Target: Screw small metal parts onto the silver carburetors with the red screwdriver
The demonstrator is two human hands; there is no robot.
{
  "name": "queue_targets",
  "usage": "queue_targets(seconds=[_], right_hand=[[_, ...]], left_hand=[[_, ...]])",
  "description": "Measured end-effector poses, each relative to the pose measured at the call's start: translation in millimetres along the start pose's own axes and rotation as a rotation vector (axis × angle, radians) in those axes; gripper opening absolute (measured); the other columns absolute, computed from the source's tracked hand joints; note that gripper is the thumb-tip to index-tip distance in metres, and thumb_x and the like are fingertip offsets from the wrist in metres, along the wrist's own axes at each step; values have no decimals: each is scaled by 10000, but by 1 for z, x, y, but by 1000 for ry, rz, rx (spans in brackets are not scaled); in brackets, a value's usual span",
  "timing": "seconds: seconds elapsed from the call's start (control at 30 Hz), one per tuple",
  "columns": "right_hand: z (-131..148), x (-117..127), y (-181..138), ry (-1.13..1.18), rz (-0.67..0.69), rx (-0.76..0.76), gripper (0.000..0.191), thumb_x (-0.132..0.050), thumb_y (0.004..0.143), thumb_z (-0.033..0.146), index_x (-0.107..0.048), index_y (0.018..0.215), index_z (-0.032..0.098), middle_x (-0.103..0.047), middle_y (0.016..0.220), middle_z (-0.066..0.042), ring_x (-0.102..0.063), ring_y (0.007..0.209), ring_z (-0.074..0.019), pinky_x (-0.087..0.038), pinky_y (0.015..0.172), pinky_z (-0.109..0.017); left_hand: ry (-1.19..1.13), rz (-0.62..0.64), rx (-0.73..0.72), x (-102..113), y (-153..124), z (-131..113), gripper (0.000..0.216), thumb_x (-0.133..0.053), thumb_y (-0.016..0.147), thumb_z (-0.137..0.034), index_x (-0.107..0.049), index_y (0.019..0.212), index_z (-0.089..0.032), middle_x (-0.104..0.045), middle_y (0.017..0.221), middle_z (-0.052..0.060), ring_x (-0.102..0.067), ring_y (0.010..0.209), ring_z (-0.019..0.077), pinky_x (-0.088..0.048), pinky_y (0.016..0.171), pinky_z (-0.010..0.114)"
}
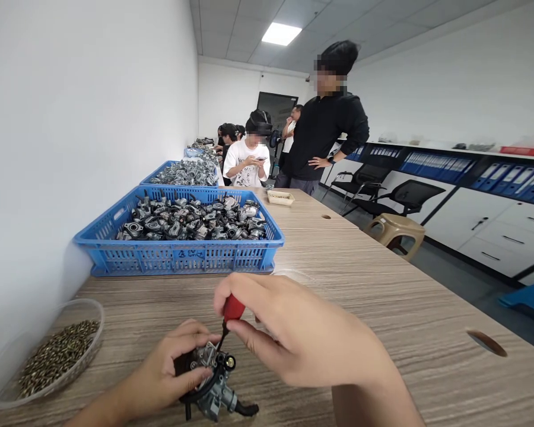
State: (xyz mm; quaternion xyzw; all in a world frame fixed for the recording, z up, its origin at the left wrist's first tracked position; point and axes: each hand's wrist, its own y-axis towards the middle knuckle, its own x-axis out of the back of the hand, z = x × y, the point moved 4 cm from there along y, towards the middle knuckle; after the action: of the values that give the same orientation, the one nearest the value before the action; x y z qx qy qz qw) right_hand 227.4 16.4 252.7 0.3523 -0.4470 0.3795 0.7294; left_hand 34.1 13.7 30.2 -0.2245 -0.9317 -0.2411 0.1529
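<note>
My left hand (171, 370) grips a small metal carburetor (213, 385) and holds it on the wooden table (382, 308) near the front edge. My right hand (293, 332) is closed round a red-handled screwdriver (232, 309), whose thin shaft points down into the top of the carburetor. The tip is hidden among the metal parts.
A clear bowl of small screws (53, 356) sits at the left. A blue basket (178, 255) full of carburetors stands behind my hands, with another basket (184, 172) beyond. Other people sit and stand at the far end. A stool (396, 231) and chairs stand to the right.
</note>
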Motion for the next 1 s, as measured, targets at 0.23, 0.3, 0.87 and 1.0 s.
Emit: queue_targets(seconds=[0.23,0.3,0.87,1.0], right_hand=[[-3,-2,10,-209,-141,-106,302,-718,1050,483,-600,915,240,-666,777,55,-513,606,-128,-289,571,-291],[-3,-2,10,-224,-148,-150,285,-755,1000,464,-593,935,238,-690,823,38,-556,650,-149,-309,586,-298],[-4,4,7,-225,-136,-189,224,-729,1001,400,-595,940,232,-712,890,7,-597,719,-172,-346,620,-306],[1,8,-3,-74,-67,-78,134,-637,963,147,-603,1070,221,-725,1035,-32,-644,849,-183,-436,706,-305]], left_hand=[[17,-58,-8,-2,-2,3,442,-802,972,-289,-760,1409,-342,-787,1310,86,-722,1222,303,-574,1091,396],[9,-58,-22,-2,-1,2,442,-795,977,-294,-758,1415,-332,-789,1290,92,-731,1198,300,-580,1077,398],[9,-34,8,-2,2,0,420,-790,965,-319,-780,1384,-289,-784,1267,115,-744,1190,313,-586,1079,426],[-1,-42,-47,-2,2,-3,418,-774,968,-311,-750,1386,-297,-786,1200,93,-754,1118,288,-593,1036,398]])
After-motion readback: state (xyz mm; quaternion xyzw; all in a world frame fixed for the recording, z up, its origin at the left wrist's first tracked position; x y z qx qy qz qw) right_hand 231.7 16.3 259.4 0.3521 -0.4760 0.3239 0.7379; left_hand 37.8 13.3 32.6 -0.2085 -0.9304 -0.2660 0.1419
